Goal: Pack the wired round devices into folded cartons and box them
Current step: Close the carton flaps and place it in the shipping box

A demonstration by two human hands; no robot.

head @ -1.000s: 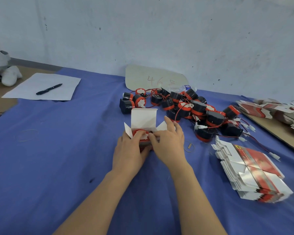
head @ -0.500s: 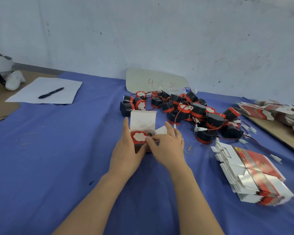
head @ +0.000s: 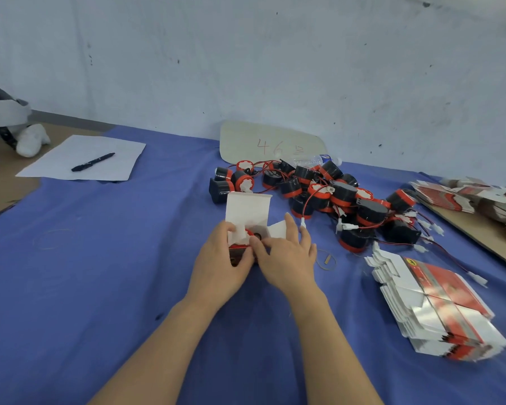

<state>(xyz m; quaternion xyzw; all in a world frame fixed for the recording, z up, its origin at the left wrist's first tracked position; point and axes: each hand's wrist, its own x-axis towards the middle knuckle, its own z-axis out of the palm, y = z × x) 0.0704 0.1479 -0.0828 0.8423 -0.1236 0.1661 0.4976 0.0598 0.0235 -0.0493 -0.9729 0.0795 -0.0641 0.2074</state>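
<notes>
From my end I judge the job to be at an early stage. One black-and-red round device [head: 253, 237] sits down inside the small red-printed cardboard carton with a white lining [head: 247, 213]. The carton stands on the blue cloth-covered table [head: 105, 258] directly in front of me. Its lid flap is upright and its side flaps are not yet shut; the device's wire I cannot make out. Much is left: a tangled heap of black-and-red wired devices [head: 333, 197] lies just behind the carton. A stack of flat red-and-white carton blanks [head: 438, 305] waits to the right, with more flat blanks [head: 456, 195] on a brown board beyond. I see no outer box anywhere. The left hand [head: 219, 267] grips the carton's left side, fingers curled round its body and thumb bending the left flap inward. The right hand [head: 288, 258] clamps nothing: its fingers are nearly straight and slightly apart over the right flap, and its thumb presses at the opening.
</notes>
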